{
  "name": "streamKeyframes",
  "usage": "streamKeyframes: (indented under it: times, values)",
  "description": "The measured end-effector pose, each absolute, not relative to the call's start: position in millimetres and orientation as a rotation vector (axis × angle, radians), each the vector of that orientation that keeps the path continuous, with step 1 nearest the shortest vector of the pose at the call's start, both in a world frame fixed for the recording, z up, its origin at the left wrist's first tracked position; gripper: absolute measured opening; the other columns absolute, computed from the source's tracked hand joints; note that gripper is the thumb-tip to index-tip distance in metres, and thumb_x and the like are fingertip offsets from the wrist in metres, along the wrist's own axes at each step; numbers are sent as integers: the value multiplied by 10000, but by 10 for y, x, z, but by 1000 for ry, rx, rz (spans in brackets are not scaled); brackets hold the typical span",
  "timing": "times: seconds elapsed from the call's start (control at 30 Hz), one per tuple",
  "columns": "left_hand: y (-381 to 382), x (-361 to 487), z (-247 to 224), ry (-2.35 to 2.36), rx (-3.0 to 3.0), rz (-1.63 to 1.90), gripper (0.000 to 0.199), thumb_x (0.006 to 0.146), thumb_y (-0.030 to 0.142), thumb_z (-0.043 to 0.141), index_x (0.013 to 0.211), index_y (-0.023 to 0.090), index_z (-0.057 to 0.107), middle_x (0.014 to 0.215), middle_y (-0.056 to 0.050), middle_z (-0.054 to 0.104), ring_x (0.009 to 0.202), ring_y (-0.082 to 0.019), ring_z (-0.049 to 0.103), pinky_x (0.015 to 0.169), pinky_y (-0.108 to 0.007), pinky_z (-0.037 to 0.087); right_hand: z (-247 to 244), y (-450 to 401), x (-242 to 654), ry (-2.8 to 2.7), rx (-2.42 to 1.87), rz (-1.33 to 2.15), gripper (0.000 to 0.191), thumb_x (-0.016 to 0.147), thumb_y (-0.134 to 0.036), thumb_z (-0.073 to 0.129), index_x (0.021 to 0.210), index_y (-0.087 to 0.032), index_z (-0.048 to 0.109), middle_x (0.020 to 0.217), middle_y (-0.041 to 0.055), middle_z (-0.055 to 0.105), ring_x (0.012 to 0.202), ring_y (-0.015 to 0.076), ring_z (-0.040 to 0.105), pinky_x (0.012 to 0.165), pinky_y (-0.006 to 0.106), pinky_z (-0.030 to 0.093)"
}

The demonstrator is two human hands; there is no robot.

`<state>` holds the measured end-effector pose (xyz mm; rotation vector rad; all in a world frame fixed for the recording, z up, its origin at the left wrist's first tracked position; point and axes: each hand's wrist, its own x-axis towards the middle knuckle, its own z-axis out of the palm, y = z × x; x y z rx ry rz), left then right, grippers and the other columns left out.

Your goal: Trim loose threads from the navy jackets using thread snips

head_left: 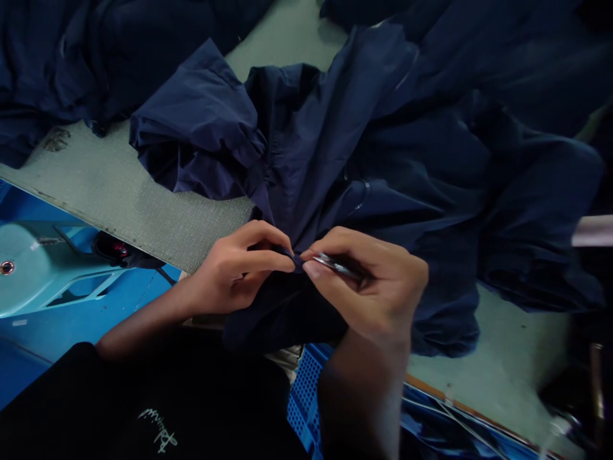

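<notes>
A navy nylon garment (306, 153) lies bunched across the table, with a gathered sleeve (196, 124) to the left. My left hand (234, 268) pinches a small fold of the navy cloth (297, 259) between thumb and fingers. My right hand (368, 281) is right next to that fold and holds small metal thread snips (335, 265) with their tips towards it. The fingers partly hide the snips, and I cannot see their blades clearly.
More navy cloth (71, 57) is heaped at the top left. The grey-green table (129, 198) has a worn front edge. A teal sewing machine part (48, 268) sits on a blue surface at the left. Blue perforated plastic (306, 399) shows below my hands.
</notes>
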<state>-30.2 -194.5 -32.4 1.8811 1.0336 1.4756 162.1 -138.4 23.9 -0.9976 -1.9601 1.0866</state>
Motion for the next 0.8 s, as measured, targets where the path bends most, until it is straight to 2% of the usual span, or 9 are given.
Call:
streamKeyframes:
  times: [0.17,0.43,0.57,0.7,0.8]
  values:
    - [-1939,-306,-322,1032,1881,1460,225,939,-16,603,1036,124,749,1107,-136,694,955,-136,675,789,-275,573,185,-1336,1641,-2062,-884,1073,132,864,-114,707,826,-238,728,709,-24,662,580,112,573,503,280,399]
    - [-1941,-295,-305,1049,1880,1468,231,915,-37,615,1021,120,749,1106,-127,691,963,-126,692,825,-260,596,189,-1367,1623,-1923,-976,1050,142,824,-89,699,754,-211,683,643,-50,584,519,74,467,484,266,337]
    - [-1949,-303,-299,1052,1873,1450,237,921,-33,603,1019,131,742,1105,-121,693,973,-133,695,834,-277,606,215,-1380,1627,-1866,-1037,1092,143,877,-130,699,757,-207,685,639,-52,555,501,64,398,457,272,268]
    - [-1946,-309,-295,1054,1877,1448,235,926,-24,604,1030,137,741,1106,-117,695,967,-130,693,827,-273,601,209,-1363,1650,-1951,-1023,1162,63,901,-221,745,838,-228,741,710,-30,642,547,90,524,462,264,325]
    - [-1940,-305,-299,1052,1885,1458,238,927,-17,611,1039,148,740,1112,-109,695,967,-124,693,821,-262,599,208,-1355,1645,-1985,-972,1156,73,891,-198,749,826,-232,743,717,-27,669,579,102,567,491,262,374]
